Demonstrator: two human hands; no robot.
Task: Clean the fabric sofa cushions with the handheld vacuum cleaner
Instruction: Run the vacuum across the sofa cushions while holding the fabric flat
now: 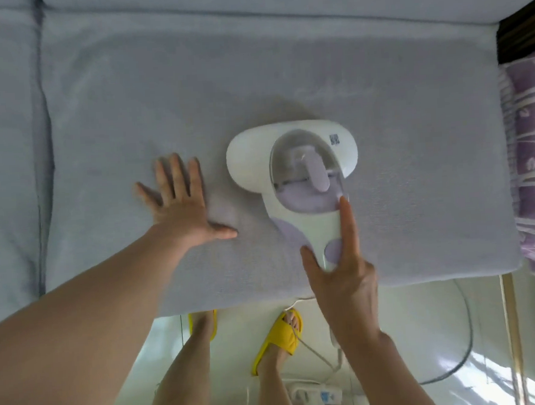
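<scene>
Right hand (340,279) grips vacuum (291,157) handle, forefinger extended; left hand (181,204), open, flattens cushion (414,162). Best practice: slow overlapping strokes, head flush, fabric taut.

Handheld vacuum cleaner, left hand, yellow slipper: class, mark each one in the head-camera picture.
handheld vacuum cleaner (251,159): head view, on the white front of its head.
left hand (182,207): head view, on the back of the hand.
yellow slipper (280,336): head view, on its strap.
</scene>
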